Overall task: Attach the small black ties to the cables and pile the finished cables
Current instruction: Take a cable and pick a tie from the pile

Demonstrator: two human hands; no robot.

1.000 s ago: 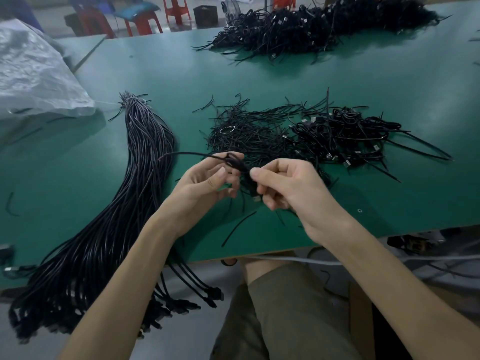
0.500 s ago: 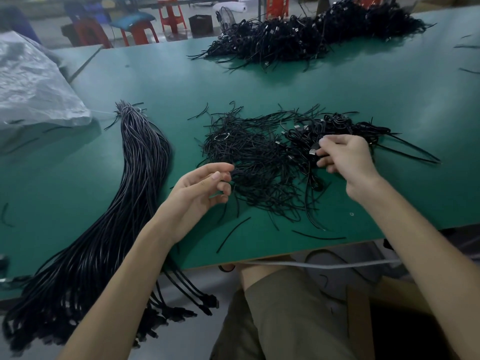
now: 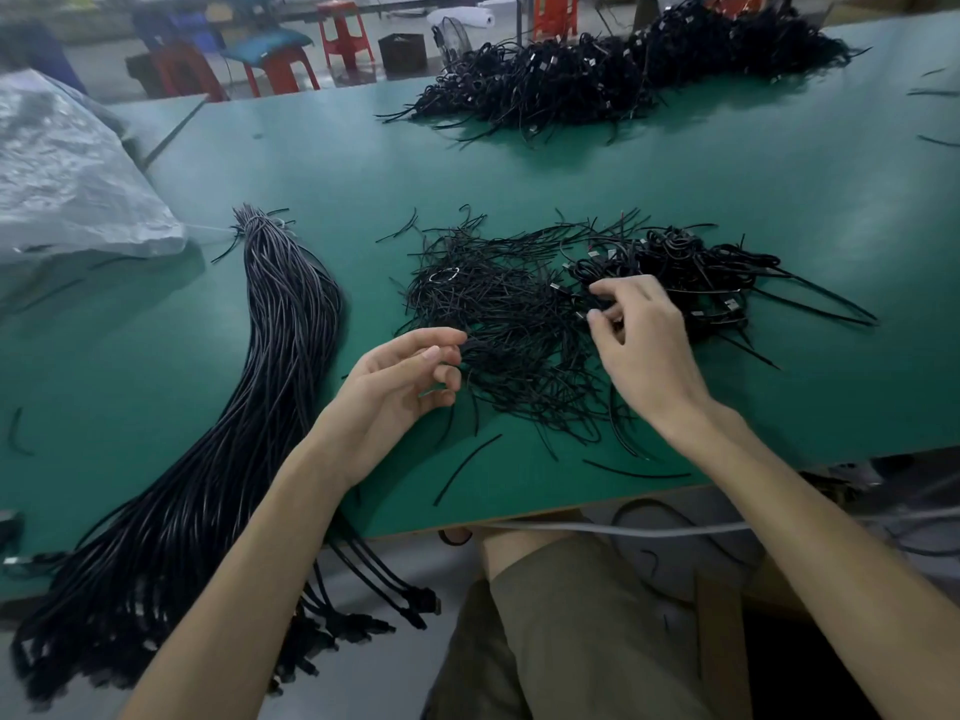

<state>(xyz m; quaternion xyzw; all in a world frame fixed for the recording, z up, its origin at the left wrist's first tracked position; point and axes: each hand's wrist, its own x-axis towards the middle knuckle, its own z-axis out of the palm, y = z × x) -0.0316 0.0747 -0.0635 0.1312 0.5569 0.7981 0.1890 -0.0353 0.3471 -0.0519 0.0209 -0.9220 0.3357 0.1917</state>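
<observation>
The left hand (image 3: 400, 379) is held just above the green worktop (image 3: 675, 163) near its front edge, with the palm turned inward and up and the forearm reaching in from the lower left. Its fingers are loosely curled and nothing is seen between them. The fingertips lie at the left fringe of the loose heap of thin black ties (image 3: 493, 314) spread in the middle of the worktop. The right hand (image 3: 644, 350) is seen back-up over the right side of that heap, fingers curled downward and thumb and forefinger drawn close together among the strands; whether a tie is pinched cannot be told. Just beyond it, touching the heap, a small pile of coiled black cables with metal plugs (image 3: 701, 272) is found. A long bundle of straight black cables (image 3: 270, 387) is laid along the left side, its plug ends hanging over the front edge. A larger pile of coiled black cables (image 3: 623, 65) is seen at the far edge.
</observation>
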